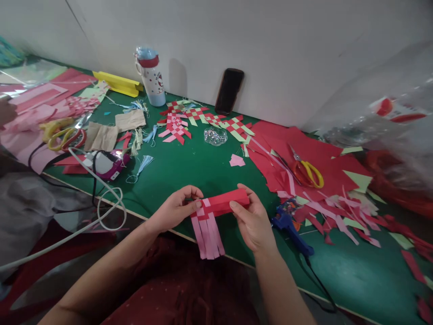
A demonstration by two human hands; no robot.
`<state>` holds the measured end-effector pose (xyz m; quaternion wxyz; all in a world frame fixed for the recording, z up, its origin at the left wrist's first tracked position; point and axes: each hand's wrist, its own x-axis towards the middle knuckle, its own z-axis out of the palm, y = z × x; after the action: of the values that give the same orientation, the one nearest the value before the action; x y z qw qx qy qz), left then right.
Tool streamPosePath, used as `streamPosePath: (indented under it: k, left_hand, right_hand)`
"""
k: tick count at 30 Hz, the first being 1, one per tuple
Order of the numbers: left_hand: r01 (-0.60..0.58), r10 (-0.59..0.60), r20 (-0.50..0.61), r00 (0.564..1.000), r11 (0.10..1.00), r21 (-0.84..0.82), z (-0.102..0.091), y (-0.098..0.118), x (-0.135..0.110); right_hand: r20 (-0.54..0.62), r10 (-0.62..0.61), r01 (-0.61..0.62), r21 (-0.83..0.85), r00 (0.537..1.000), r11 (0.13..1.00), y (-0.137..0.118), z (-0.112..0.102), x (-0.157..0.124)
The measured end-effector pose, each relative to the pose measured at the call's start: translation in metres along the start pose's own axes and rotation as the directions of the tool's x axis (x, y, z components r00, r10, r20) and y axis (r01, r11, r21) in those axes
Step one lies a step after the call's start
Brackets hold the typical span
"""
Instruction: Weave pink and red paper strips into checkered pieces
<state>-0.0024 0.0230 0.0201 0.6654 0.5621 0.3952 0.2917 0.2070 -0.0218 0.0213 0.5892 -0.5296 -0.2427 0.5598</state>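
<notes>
Red paper [225,205] is interlaced with pink strips [208,237] at one small woven corner [206,210], and the whole piece is held up over the near edge of the green worktop [182,167]. The woven corner is pinched between the thumb and fingers of the left hand [181,207], while the opposite end of the red paper is pinched by the right hand [252,219], its thumb laid on top; how firmly either pinch is pressed cannot be told. The pink strips are left hanging toward the near edge, with their lower ends unsupported. By its look, the piece is judged very light and flexible, easily creased or torn, and the slim strips are likely to slide or splay if let go. It is best taken flat at the woven corner, where the layers are kept together, and steadied lightly at the red end without being pulled. Nearer the far edge, finished-looking woven pieces [176,128] are spread beside a clear packet of beads [215,136]. To the right, a blue glue gun [293,229] is set by the near edge, and scissors [313,174] are laid on a red sheet [280,144].
</notes>
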Motion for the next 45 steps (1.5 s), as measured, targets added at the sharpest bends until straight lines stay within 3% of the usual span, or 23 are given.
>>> streamPosePath:
  k: [6,11,15,18,22,28,33,38,41,45]
  left_hand:
    - [0.01,-0.01,-0.005,1.0,1.0,-0.022,0.002,0.007,0.002]
    - [0.055,-0.055,0.005,0.998,0.993,-0.102,0.006,0.006,0.007]
    - [0.052,-0.059,-0.057,0.997,0.991,-0.119,0.01,0.006,0.011]
    - [0.013,-0.038,-0.128,0.991,0.982,-0.191,0.01,0.006,0.012]
    - [-0.038,-0.036,-0.219,0.975,0.946,-0.323,0.01,0.006,0.013]
    - [-0.097,-0.029,-0.323,0.946,0.925,-0.367,0.013,0.006,0.016]
    - [-0.133,0.001,-0.377,0.926,0.937,-0.322,0.016,0.004,0.017]
    - [-0.158,0.038,-0.402,0.915,0.95,-0.269,0.019,0.005,0.016]
    - [-0.173,0.054,-0.408,0.911,0.95,-0.26,0.02,0.006,0.015]
    - [-0.168,0.052,-0.4,0.915,0.95,-0.261,0.02,0.008,0.015]
  right_hand:
    - [-0.016,0.023,-0.023,0.044,1.0,0.999,-0.001,0.001,0.0]
    - [-0.014,0.008,-0.008,-0.016,1.0,1.0,-0.002,0.005,-0.002]
    - [-0.009,-0.009,0.009,-0.014,1.0,1.0,-0.002,0.004,-0.001]
    - [-0.041,-0.094,0.091,-0.079,0.995,0.993,0.001,-0.003,0.001]
    - [-0.02,-0.196,0.18,-0.315,0.98,0.932,0.005,-0.011,-0.002]
    - [0.179,-0.113,0.198,-0.58,0.977,0.79,0.004,0.003,-0.022]
    - [0.27,-0.151,0.298,-0.66,0.951,0.689,0.004,0.009,-0.028]
    - [0.294,-0.293,0.412,-0.728,0.91,0.549,0.005,0.006,-0.028]
    - [0.305,-0.275,0.409,-0.734,0.912,0.542,0.008,0.005,-0.028]
    - [0.265,-0.228,0.35,-0.711,0.937,0.61,0.008,0.003,-0.025]
